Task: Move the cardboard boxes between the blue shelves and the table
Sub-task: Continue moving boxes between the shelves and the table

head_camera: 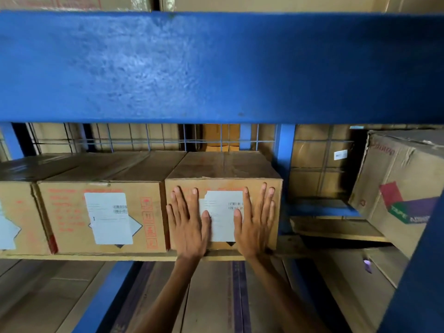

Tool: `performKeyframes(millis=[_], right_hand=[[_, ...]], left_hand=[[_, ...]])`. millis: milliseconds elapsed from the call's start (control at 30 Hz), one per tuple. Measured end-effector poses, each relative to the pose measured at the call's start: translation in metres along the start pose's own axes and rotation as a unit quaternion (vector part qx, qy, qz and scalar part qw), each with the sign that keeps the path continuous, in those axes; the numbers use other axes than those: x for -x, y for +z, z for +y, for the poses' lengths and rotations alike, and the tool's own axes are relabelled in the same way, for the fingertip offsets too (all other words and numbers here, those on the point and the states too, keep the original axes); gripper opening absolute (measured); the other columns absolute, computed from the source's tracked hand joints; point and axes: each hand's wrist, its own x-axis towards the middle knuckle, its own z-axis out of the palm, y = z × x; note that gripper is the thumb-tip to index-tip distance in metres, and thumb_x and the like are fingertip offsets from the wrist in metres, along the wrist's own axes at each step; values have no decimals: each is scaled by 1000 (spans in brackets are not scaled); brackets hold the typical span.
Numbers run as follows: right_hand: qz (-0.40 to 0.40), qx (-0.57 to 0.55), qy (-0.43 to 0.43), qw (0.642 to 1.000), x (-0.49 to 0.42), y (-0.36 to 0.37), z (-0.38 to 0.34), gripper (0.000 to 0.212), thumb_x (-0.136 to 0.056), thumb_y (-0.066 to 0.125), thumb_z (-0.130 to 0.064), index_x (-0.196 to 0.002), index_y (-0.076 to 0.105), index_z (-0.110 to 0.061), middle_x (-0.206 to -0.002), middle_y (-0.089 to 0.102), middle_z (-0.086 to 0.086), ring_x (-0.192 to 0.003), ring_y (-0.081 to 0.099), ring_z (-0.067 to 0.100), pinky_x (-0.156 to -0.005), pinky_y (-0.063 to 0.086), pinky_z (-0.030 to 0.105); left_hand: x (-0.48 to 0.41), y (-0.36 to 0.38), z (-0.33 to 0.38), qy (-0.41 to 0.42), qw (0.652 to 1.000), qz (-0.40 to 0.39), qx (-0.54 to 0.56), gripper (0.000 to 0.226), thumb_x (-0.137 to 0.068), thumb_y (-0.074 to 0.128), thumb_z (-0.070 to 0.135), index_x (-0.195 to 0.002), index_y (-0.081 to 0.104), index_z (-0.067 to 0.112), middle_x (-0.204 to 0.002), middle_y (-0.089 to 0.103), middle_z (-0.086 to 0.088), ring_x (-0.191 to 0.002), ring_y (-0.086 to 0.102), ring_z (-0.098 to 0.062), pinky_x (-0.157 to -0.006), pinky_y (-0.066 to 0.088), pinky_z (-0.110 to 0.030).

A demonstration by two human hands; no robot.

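A cardboard box [223,169] with a white label stands on the blue shelf's board [134,257], rightmost in a row of boxes. My left hand [188,222] lies flat against its front face, fingers straight and spread. My right hand [255,219] presses flat on the same face, to the right of the label. A second labelled box [103,217] stands right beside it on the left, touching it. A third box [14,219] is cut off at the left edge.
A wide blue shelf beam [216,66] crosses the view above the boxes. A blue upright post [284,164] stands just right of the pushed box. A tilted box [403,188] with a coloured logo sits at the right. More cardboard boxes [211,296] lie on the level below.
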Motion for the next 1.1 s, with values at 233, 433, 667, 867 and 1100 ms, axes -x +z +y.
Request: performKeyframes(millis=[233, 433, 667, 867, 1100], right_hand=[[2, 8, 9, 1000, -3, 13, 8, 63, -105, 27, -44, -163, 10, -26, -169, 14, 18, -157, 8, 39, -126, 7, 51], [2, 17, 10, 1000, -5, 8, 5, 62, -105, 28, -44, -163, 11, -26, -169, 12, 16, -157, 10, 38, -126, 13, 52], [-41, 3, 22, 999, 11, -39, -11, 68, -100, 53, -32, -161, 26, -23, -170, 13, 13, -158, 8, 32, -125, 19, 52], [-164, -68, 65, 982, 52, -79, -21, 60, -103, 34, -44, -156, 37, -17, -167, 27, 9, -154, 25, 28, -118, 35, 54], [-124, -1, 130, 984, 111, -178, -86, 53, -98, 39, -31, -141, 58, -6, -142, 60, 15, -131, 57, 30, -104, 52, 47]], left_hand=[[-3, 26, -2, 4, 999, 22, -27, 69, -100, 30, 44, -158, 25, 8, -168, 5, -21, -156, 5, -37, -126, 5, -52], [-3, 20, -3, 9, 1000, 3, -27, 69, -100, 33, 45, -159, 25, 9, -169, 2, -18, -156, 5, -37, -126, 7, -53], [10, -24, -7, 51, 996, -45, 58, 69, -103, 44, 36, -162, 15, 16, -170, -5, -14, -157, -3, -30, -125, 11, -55], [33, -58, -22, 81, 969, -147, 183, 69, -103, 34, 49, -162, 14, 20, -170, -8, -8, -157, -10, -24, -127, 2, -46], [76, -86, -16, 103, 902, -306, 286, 70, -93, 36, 44, -155, 36, 11, -164, 28, -15, -152, 24, -36, -125, 15, -54]])
